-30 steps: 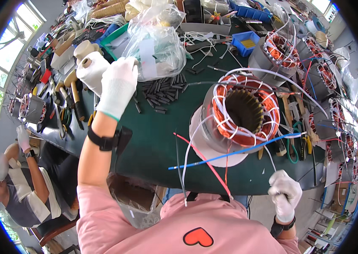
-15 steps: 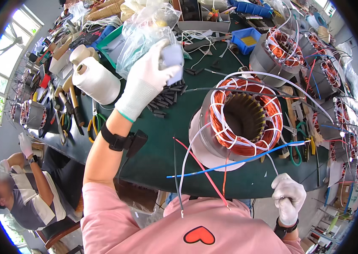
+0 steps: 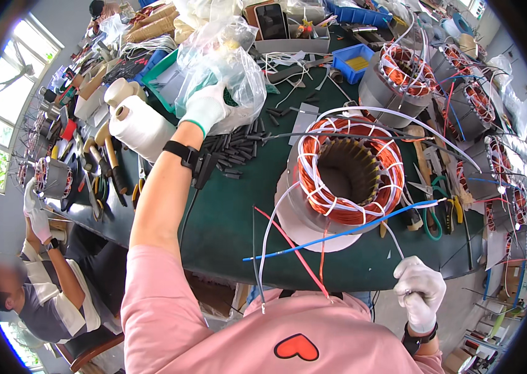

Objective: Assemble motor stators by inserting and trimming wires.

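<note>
In front of me a wound motor stator stands on a round pale pad. White lacing ties its copper windings, and white, black, blue, red and orange leads spread from it. My right hand is closed at the front right, on the end of a white lead from the stator. My left hand reaches across the table to a crumpled clear plastic bag. The bag and glove hide its fingertips, so its grip is unclear. Short black sleeves lie piled beside that wrist. A grey card lies behind the stator.
White thread cones, hammers and pliers stand or lie at left. Blue bins and a phone are at the back. More stators line the right side, near scissors. Another person sits at left.
My left hand has let go of the grey card, now on the table, and moved to the plastic bag. My right hand stays closed in nearly the same place.
</note>
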{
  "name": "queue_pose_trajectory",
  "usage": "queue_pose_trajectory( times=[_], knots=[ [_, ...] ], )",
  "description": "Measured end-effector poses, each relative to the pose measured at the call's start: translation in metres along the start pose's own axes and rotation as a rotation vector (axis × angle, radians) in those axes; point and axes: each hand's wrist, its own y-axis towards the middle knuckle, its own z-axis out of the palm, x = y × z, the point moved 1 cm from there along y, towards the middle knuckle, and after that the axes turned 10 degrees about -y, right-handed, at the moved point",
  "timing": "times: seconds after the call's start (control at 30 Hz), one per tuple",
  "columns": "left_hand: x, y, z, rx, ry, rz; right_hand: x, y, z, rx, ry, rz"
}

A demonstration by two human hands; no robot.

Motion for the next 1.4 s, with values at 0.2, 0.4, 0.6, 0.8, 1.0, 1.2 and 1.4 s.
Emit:
queue_pose_trajectory(
  times=[0.2,0.4,0.6,0.8,1.0,1.2,1.4],
  knots=[
    [0.004,0.012,0.0,-0.149,-0.048,0.172,0.004,0.001,-0.006,0.02,-0.016,-0.088],
    [0.034,0.01,0.028,-0.277,0.017,0.254,0.007,0.01,-0.013,0.113,-0.079,-0.3],
    [0.014,-0.012,0.002,-0.241,-0.006,0.259,0.023,-0.01,-0.022,0.117,0.009,0.022],
    [0.007,-0.05,-0.031,-0.331,-0.025,0.263,0.028,-0.012,-0.014,0.148,0.252,0.182],
    [-0.013,-0.087,-0.058,-0.521,-0.198,0.258,0.033,-0.009,-0.009,0.156,0.339,0.158],
    [-0.157,-0.254,-0.134,-0.101,-1.399,0.451,0.061,0.009,-0.012,-0.031,0.039,-0.113],
    [-0.188,-0.288,-0.11,0.242,-1.661,0.289,0.077,0.024,0.008,-0.121,0.02,-0.094]
  ],
)
